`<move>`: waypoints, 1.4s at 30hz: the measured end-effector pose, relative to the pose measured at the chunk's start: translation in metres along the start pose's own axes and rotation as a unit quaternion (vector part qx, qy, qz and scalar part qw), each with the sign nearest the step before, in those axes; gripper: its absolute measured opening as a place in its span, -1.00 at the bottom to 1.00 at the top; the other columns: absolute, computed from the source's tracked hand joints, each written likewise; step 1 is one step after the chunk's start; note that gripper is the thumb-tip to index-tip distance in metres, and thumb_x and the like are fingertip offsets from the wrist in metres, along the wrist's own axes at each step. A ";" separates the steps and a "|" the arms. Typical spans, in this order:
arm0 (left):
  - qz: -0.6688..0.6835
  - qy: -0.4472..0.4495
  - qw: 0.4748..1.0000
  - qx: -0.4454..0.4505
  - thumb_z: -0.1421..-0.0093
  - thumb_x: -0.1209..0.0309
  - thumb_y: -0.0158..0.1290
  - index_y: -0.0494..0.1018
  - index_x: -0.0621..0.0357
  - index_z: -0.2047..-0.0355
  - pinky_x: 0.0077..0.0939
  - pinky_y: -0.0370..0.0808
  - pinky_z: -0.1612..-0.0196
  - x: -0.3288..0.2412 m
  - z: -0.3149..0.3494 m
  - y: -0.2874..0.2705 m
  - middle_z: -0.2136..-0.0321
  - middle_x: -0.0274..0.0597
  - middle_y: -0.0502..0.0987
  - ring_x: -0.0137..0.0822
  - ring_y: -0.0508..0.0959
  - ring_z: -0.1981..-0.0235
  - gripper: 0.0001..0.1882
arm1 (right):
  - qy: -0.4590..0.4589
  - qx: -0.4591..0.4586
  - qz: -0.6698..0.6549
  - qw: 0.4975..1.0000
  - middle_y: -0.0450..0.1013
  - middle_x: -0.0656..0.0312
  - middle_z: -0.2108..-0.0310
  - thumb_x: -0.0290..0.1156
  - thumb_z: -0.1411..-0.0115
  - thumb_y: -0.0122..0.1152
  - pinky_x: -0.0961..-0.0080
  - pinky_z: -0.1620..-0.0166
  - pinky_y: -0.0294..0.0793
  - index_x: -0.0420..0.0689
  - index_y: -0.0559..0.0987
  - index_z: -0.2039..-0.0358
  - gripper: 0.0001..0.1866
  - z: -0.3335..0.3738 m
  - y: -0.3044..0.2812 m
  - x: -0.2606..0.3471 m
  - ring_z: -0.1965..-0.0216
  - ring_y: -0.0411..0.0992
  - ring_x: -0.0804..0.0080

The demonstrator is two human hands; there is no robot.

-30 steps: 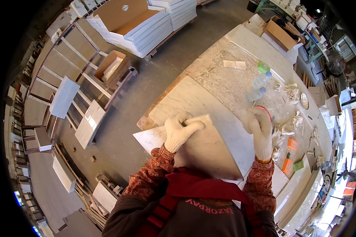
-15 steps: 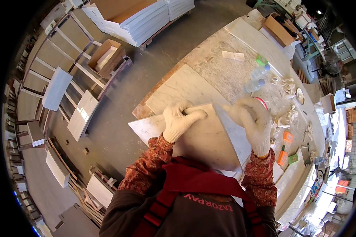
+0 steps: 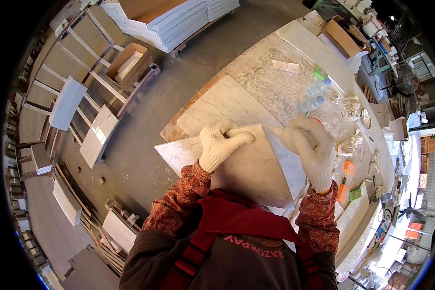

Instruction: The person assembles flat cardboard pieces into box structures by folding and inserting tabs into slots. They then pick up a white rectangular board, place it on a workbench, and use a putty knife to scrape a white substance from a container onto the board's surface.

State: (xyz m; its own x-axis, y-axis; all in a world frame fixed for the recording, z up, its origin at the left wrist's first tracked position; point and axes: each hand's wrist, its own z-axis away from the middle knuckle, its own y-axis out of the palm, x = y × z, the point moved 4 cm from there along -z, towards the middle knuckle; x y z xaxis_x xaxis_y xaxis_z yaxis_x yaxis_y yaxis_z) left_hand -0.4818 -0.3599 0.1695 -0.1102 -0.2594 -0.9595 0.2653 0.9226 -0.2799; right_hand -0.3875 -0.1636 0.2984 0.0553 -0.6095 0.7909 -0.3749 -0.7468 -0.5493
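A white marble tile with grey veins (image 3: 241, 166) stands tilted against my body, its top edge facing away from me. My left hand (image 3: 220, 145), in a cream knitted glove, grips that top edge, thumb on the near face. At the tile's right corner is my gloved right hand (image 3: 311, 147), its fingers curled together and pointing at the edge. What those fingers hold, if anything, is hidden; a bit of red shows just behind them. Beyond the tile, another marble tile (image 3: 227, 104) lies flat on the worktable (image 3: 270, 53).
Two plastic bottles (image 3: 310, 103), crumpled gloves (image 3: 350, 142) and small orange boxes (image 3: 349, 167) lie on the table's right side. Leftward on the floor stands a rack (image 3: 89, 72) with tiles and a cardboard box (image 3: 128, 65). A pallet of stacked white sheets (image 3: 169, 34) stands farther back.
My right hand has shifted slightly along the tile's corner, covering more of the red thing behind it. My left hand keeps its grip; the whole view has moved slightly.
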 end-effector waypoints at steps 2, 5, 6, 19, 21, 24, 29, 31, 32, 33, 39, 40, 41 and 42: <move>-0.018 -0.003 1.000 0.016 0.13 0.24 0.40 0.58 0.31 0.48 -0.55 0.44 0.53 -0.002 0.000 -0.001 0.61 -0.22 0.52 -0.47 0.49 0.61 -0.63 | 0.000 0.001 -0.001 1.000 0.60 0.10 0.32 -0.51 -0.15 0.24 0.48 0.17 0.51 -0.26 0.63 0.22 -0.81 0.000 0.000 -0.001 0.28 0.57 0.39; -0.026 0.027 0.999 0.006 0.13 0.23 0.40 0.58 0.30 0.48 -0.55 0.45 0.51 -0.002 0.000 -0.001 0.61 -0.23 0.52 -0.46 0.49 0.60 -0.63 | -0.001 0.004 -0.003 1.000 0.60 0.09 0.32 -0.50 -0.15 0.24 0.47 0.18 0.51 -0.26 0.63 0.22 -0.81 -0.001 0.000 0.000 0.29 0.57 0.38; -0.023 0.020 1.000 0.007 0.13 0.23 0.40 0.58 0.30 0.49 -0.55 0.44 0.50 -0.001 0.000 -0.001 0.61 -0.23 0.52 -0.46 0.49 0.59 -0.63 | -0.006 0.004 -0.001 1.000 0.60 0.09 0.33 -0.50 -0.15 0.24 0.47 0.18 0.51 -0.26 0.63 0.22 -0.81 -0.002 0.001 0.002 0.30 0.57 0.38; -0.030 -0.009 0.999 0.027 0.14 0.19 0.39 0.59 0.28 0.50 -0.53 0.44 0.46 -0.003 -0.001 -0.002 0.61 -0.21 0.54 -0.44 0.49 0.56 -0.62 | 0.006 0.001 0.011 1.000 0.59 0.12 0.41 -0.48 -0.14 0.26 0.50 0.29 0.49 -0.24 0.64 0.23 -0.82 -0.003 0.001 0.005 0.42 0.53 0.44; -0.032 -0.006 0.999 0.024 0.14 0.19 0.39 0.59 0.28 0.50 -0.52 0.44 0.46 -0.003 0.000 -0.002 0.61 -0.20 0.54 -0.43 0.49 0.56 -0.62 | 0.010 0.001 0.007 1.000 0.59 0.12 0.42 -0.48 -0.14 0.26 0.51 0.29 0.49 -0.24 0.64 0.23 -0.82 -0.003 0.001 0.004 0.42 0.53 0.45; -0.026 -0.005 0.999 0.018 0.15 0.18 0.38 0.60 0.28 0.50 -0.52 0.44 0.46 -0.004 0.000 -0.002 0.61 -0.20 0.54 -0.43 0.49 0.56 -0.62 | 0.003 0.000 0.004 1.000 0.59 0.12 0.41 -0.48 -0.14 0.26 0.51 0.28 0.50 -0.24 0.64 0.23 -0.82 -0.003 0.001 0.001 0.40 0.54 0.45; -0.021 -0.020 0.999 0.025 0.15 0.18 0.38 0.60 0.29 0.50 -0.53 0.44 0.46 -0.006 0.000 -0.002 0.61 -0.20 0.54 -0.43 0.50 0.56 -0.62 | -0.005 -0.003 0.012 1.000 0.60 0.11 0.40 -0.49 -0.15 0.26 0.52 0.25 0.51 -0.24 0.64 0.23 -0.82 -0.004 0.001 0.005 0.36 0.56 0.46; -0.019 -0.018 0.999 0.022 0.15 0.19 0.38 0.60 0.29 0.51 -0.53 0.43 0.47 -0.005 0.000 -0.003 0.61 -0.20 0.54 -0.43 0.49 0.57 -0.62 | 0.017 0.001 -0.009 1.000 0.60 0.10 0.39 -0.49 -0.15 0.25 0.51 0.26 0.51 -0.25 0.64 0.23 -0.82 -0.003 0.001 0.002 0.37 0.56 0.46; -0.018 -0.017 0.999 0.021 0.15 0.19 0.38 0.60 0.29 0.51 -0.54 0.43 0.47 -0.005 0.000 -0.003 0.62 -0.21 0.54 -0.43 0.49 0.57 -0.62 | 0.028 0.002 -0.020 0.999 0.60 0.10 0.39 -0.49 -0.15 0.25 0.51 0.26 0.51 -0.25 0.64 0.23 -0.82 -0.002 0.001 0.001 0.37 0.56 0.46; -0.017 -0.017 1.000 0.018 0.15 0.19 0.38 0.59 0.29 0.51 -0.54 0.43 0.47 -0.005 0.000 -0.003 0.62 -0.21 0.54 -0.44 0.49 0.57 -0.62 | 0.032 0.002 -0.025 0.999 0.60 0.10 0.40 -0.50 -0.15 0.25 0.51 0.26 0.51 -0.25 0.64 0.23 -0.82 -0.002 0.001 0.001 0.37 0.56 0.46; -0.011 -0.012 1.000 0.001 0.20 0.02 0.41 0.58 0.22 0.58 -0.41 0.46 0.45 -0.002 0.000 -0.001 0.68 -0.15 0.51 -0.30 0.50 0.61 -0.52 | 0.030 0.005 -0.013 0.999 0.60 0.10 0.41 -0.49 -0.14 0.26 0.50 0.27 0.51 -0.26 0.64 0.23 -0.82 -0.003 -0.001 0.007 0.39 0.56 0.45; -0.012 -0.011 1.000 0.002 0.20 0.02 0.41 0.58 0.22 0.58 -0.41 0.46 0.44 -0.003 -0.001 -0.001 0.67 -0.16 0.51 -0.29 0.50 0.61 -0.52 | 0.025 0.005 -0.013 1.000 0.60 0.10 0.41 -0.49 -0.14 0.26 0.50 0.27 0.51 -0.26 0.64 0.23 -0.82 -0.003 -0.001 0.004 0.39 0.56 0.44; -0.014 -0.010 1.000 0.002 0.20 0.02 0.41 0.58 0.22 0.58 -0.41 0.46 0.44 -0.004 -0.001 -0.001 0.67 -0.16 0.51 -0.29 0.50 0.60 -0.52 | 0.019 0.005 -0.012 1.000 0.60 0.09 0.41 -0.49 -0.14 0.27 0.49 0.27 0.51 -0.26 0.64 0.23 -0.82 -0.003 -0.001 0.002 0.39 0.56 0.43; -0.014 -0.004 1.000 0.001 0.20 0.02 0.42 0.58 0.22 0.58 -0.41 0.46 0.44 -0.004 -0.001 -0.001 0.67 -0.16 0.51 -0.28 0.50 0.60 -0.52 | 0.012 0.005 -0.006 1.000 0.60 0.09 0.41 -0.49 -0.14 0.27 0.49 0.28 0.51 -0.26 0.64 0.23 -0.81 -0.003 -0.001 0.001 0.39 0.56 0.42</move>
State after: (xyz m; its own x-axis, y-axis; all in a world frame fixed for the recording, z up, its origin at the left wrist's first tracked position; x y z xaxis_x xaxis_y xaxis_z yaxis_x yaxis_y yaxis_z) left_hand -0.4827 -0.3595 0.1732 -0.1094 -0.2870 -0.9517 0.2645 0.9145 -0.3062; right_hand -0.3897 -0.1628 0.3004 0.0384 -0.5935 0.8039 -0.3642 -0.7575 -0.5418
